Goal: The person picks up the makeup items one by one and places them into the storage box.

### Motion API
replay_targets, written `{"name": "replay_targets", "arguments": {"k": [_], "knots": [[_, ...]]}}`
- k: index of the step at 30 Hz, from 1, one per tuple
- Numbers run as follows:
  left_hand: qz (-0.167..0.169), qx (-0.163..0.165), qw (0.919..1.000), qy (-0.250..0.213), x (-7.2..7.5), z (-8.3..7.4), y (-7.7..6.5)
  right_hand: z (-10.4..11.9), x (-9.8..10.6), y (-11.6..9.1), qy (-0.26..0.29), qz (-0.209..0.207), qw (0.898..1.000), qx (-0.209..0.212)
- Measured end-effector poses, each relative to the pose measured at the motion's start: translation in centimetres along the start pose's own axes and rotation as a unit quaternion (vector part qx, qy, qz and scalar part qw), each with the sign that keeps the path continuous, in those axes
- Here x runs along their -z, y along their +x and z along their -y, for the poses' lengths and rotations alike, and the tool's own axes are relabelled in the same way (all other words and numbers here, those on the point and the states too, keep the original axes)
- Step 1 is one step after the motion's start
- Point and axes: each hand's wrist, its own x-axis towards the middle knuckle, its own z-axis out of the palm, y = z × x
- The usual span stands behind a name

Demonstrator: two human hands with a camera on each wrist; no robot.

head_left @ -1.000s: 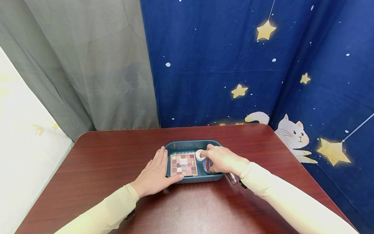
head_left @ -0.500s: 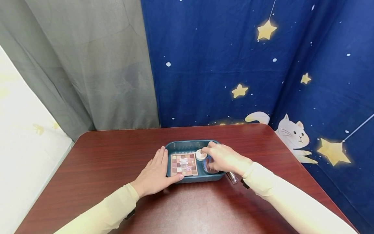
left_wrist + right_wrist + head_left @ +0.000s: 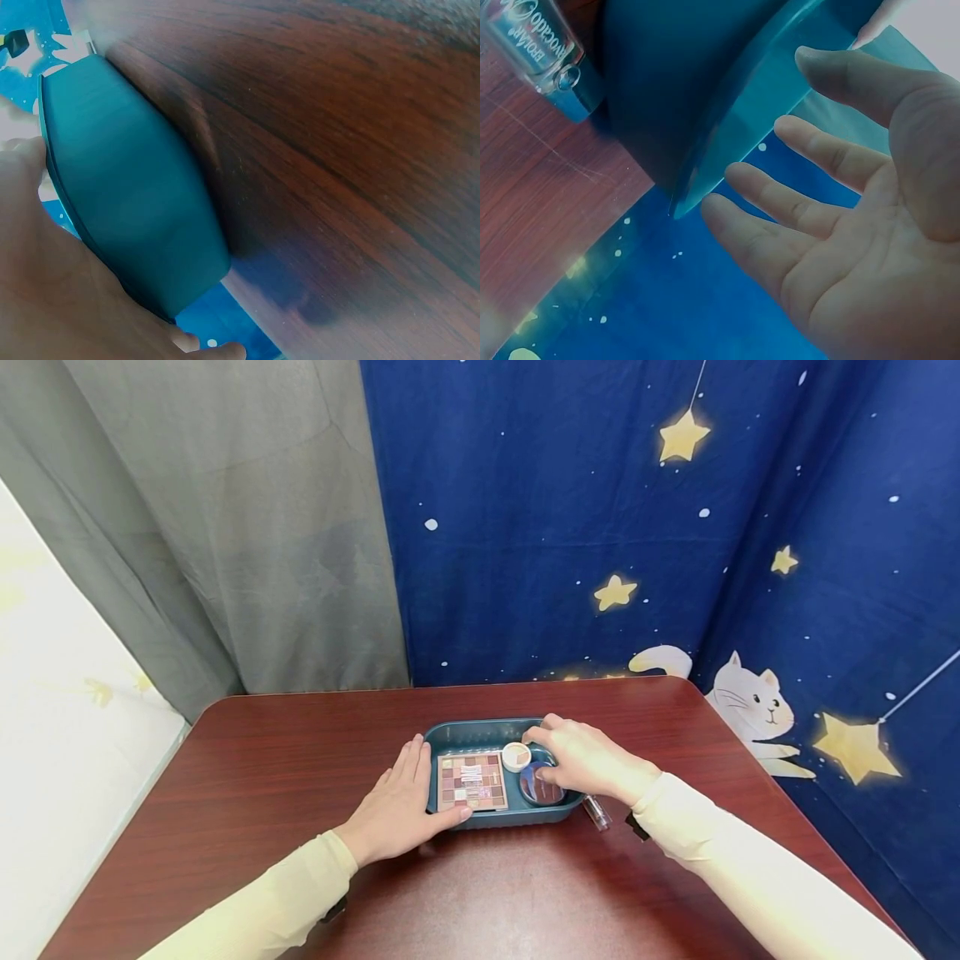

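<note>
A teal tray (image 3: 480,735) sits on the table. Inside it lie a square eyeshadow palette (image 3: 471,782), a small white round pot (image 3: 516,757) and a round shiny compact (image 3: 536,787). My left hand (image 3: 397,810) rests with straight fingers along the tray's left end, its thumb by the front rim. Over the right end hovers my right hand (image 3: 588,764), its thumb above the compact. The right wrist view shows its fingers (image 3: 780,206) relaxed and spread near the tray rim (image 3: 735,97), with nothing between them.
A small clear lettered tube (image 3: 536,37) lies on the table just outside the tray's right end. The dark red wooden table (image 3: 300,743) has grey (image 3: 262,527) and star-patterned blue curtains (image 3: 525,527) behind it.
My right hand has let go of the compact in the tray and drawn back to the right, uncovering the compact and the pot. My left hand has stayed put.
</note>
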Motion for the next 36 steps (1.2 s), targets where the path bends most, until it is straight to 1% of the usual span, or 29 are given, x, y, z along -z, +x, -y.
{"name": "replay_targets", "arguments": {"k": [11,19,25,28,36], "knots": [[-0.003,0.000,1.0000,-0.001,-0.1,0.1,0.0,-0.4,0.2,-0.4,0.004,-0.011,1.000,0.000],[-0.002,0.001,1.0000,-0.001,-0.2,0.1,0.0,-0.8,0.4,-0.7,0.008,-0.012,1.000,-0.014],[-0.006,-0.001,1.0000,-0.001,-0.1,0.1,0.0,-1.2,0.4,-1.0,0.006,-0.017,1.000,-0.015],[-0.007,-0.002,1.0000,0.000,-0.2,0.1,0.0,-1.3,0.4,-1.1,0.010,-0.022,1.000,-0.011],[-0.004,-0.002,1.0000,0.001,-0.2,0.2,0.1,-1.9,0.3,-1.6,0.027,-0.023,0.999,-0.019]]}}
